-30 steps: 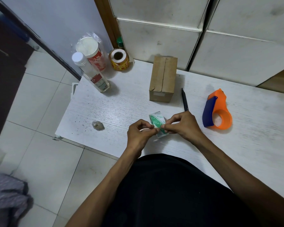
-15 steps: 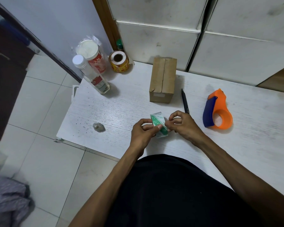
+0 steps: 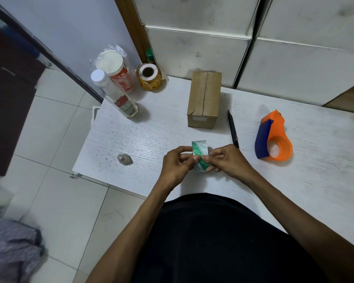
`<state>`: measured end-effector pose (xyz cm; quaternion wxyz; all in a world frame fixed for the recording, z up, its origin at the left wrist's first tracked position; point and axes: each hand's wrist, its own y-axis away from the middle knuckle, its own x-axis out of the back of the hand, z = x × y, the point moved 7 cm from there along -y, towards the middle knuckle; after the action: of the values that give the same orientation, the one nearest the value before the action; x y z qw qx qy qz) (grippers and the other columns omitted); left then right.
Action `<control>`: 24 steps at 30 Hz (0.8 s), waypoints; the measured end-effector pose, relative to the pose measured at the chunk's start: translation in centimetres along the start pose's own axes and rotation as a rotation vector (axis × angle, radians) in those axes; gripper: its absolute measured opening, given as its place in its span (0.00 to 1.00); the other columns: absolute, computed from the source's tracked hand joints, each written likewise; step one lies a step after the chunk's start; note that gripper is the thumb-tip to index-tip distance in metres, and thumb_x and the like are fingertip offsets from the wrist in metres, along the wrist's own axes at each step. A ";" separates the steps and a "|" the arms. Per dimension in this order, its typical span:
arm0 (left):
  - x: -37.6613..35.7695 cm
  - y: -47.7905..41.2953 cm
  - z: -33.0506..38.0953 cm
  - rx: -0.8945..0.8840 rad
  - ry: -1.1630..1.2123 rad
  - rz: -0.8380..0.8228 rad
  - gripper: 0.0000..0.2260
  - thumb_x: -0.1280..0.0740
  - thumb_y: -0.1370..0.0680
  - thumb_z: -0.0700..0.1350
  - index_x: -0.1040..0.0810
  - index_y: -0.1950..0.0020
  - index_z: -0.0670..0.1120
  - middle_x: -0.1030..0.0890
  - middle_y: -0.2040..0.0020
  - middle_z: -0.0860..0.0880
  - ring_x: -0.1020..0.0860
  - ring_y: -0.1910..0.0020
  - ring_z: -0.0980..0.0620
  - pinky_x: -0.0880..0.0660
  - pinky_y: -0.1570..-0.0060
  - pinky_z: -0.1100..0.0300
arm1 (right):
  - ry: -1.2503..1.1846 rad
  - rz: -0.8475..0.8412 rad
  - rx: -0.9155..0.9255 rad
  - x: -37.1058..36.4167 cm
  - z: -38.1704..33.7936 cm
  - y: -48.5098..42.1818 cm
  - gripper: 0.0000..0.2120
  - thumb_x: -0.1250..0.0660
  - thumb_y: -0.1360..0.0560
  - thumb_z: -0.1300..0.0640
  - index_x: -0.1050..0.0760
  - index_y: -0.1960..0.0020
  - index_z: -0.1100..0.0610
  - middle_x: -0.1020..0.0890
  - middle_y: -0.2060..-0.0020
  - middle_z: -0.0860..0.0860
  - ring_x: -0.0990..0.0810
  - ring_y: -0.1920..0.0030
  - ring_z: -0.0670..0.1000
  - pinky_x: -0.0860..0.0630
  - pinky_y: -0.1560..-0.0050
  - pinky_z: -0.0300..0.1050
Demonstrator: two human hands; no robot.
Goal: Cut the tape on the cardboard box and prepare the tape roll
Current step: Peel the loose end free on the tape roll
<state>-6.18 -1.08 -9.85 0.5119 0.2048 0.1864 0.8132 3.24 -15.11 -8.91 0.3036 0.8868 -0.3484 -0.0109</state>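
Across the white table [image 3: 315, 180] the things of the job are lying spread out, and the person is sitting at its near edge with both forearms reaching in. Toward the back wall the cardboard box [image 3: 204, 99] is standing with its flaps closed and a seam running down the top; whether that tape is cut I cannot tell, and the box is looking unopened. To the right, well apart from the box, the orange and blue tape dispenser [image 3: 274, 137] is lying with its ring empty, so loading it seems to be left to do. A black pen [image 3: 233, 129] is lying between box and dispenser. Nearest the person, the green and white tape roll [image 3: 200, 154] is being held just above the table between the two hands. The left hand [image 3: 177, 164] is pinching the roll's near side with thumb and fingers, and the right hand [image 3: 227, 160] is pinching the other side, apparently picking for the tape's loose end. Preparing the roll looks to be underway, not finished.
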 end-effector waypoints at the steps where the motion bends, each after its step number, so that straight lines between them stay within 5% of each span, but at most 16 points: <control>1: 0.1 0.0 0.0 -0.011 -0.011 -0.004 0.10 0.28 0.22 0.40 0.19 0.42 0.47 0.12 0.53 0.44 0.13 0.53 0.46 0.17 0.47 0.43 | 0.005 -0.008 0.012 0.0 0.0 0.0 0.11 0.27 0.26 0.55 0.16 0.50 0.63 0.13 0.59 0.57 0.12 0.62 0.52 0.20 0.65 0.38; 6: 0.3 0.5 0.2 -0.041 -0.014 -0.004 0.11 0.30 0.21 0.38 0.20 0.40 0.46 0.13 0.52 0.43 0.14 0.52 0.48 0.17 0.46 0.45 | 0.050 -0.010 0.097 0.2 -0.3 0.1 0.10 0.31 0.22 0.57 0.16 0.48 0.62 0.13 0.60 0.57 0.12 0.62 0.52 0.20 0.65 0.37; 12: 0.1 1.4 1.0 -0.157 -0.089 -0.088 0.32 0.19 0.31 0.39 0.28 0.33 0.55 0.15 0.47 0.46 0.14 0.54 0.52 0.16 0.50 0.58 | -0.040 -0.069 0.069 -0.1 0.6 0.9 0.13 0.23 0.31 0.59 0.16 0.46 0.57 0.12 0.60 0.53 0.14 0.61 0.47 0.20 0.59 0.35; 16: 0.3 1.2 1.3 -0.248 -0.127 -0.041 0.18 0.21 0.29 0.38 0.18 0.42 0.51 0.14 0.46 0.48 0.14 0.49 0.53 0.16 0.48 0.50 | -0.013 -0.024 0.100 0.0 0.3 1.0 0.15 0.21 0.32 0.59 0.17 0.46 0.60 0.12 0.59 0.52 0.13 0.61 0.50 0.19 0.60 0.36; 24: 0.1 0.9 0.7 -0.187 -0.023 0.007 0.08 0.24 0.25 0.41 0.14 0.47 0.49 0.13 0.50 0.50 0.14 0.51 0.51 0.16 0.50 0.43 | -0.004 0.024 0.111 0.0 0.3 1.1 0.10 0.28 0.25 0.54 0.17 0.53 0.63 0.14 0.65 0.56 0.13 0.66 0.52 0.18 0.63 0.40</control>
<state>-6.57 -1.33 -8.80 0.5282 0.1661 0.1032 0.8263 2.50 -15.88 -8.56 0.2532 0.8980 -0.3598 0.0104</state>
